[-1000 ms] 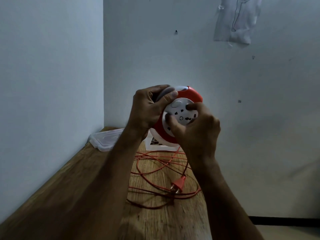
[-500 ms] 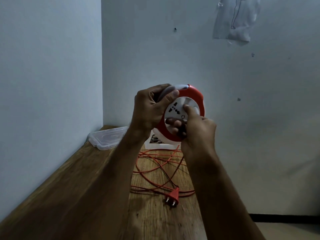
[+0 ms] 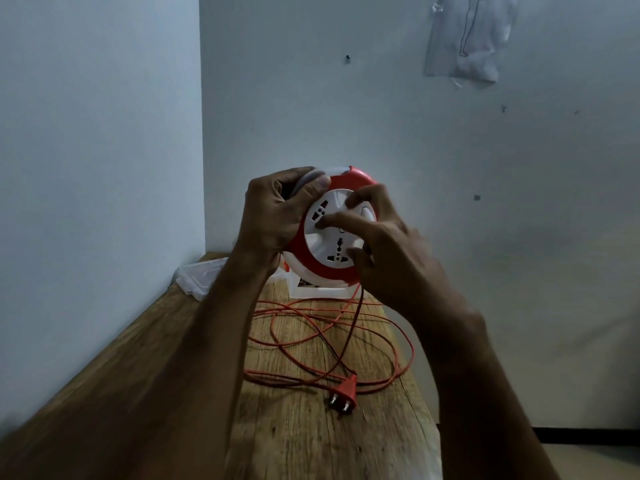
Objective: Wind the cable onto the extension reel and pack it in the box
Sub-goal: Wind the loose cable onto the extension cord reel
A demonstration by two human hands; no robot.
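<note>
Snagging looks likely: the cable (image 3: 332,344) lies in crossed loops on the bench (image 3: 301,431) below the reel (image 3: 325,268) and could knot. Left of the reel, the left hand (image 3: 273,216) clamps its rim; the right hand (image 3: 384,251) fingers press the white socket face

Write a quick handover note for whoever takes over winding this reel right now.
Left hand: grips the rim of the reel, held up above the bench.
Right hand: fingers on the white socket face, placed to turn it.
Cable: runs down from the reel's bottom; most lies in loose loops on the bench, plug at the near end.
Box: behind the reel, mostly hidden. Clear lid at far left.
Done: winding at most barely started.
Left: wind in all the cable, then pack the reel in the box.
</note>
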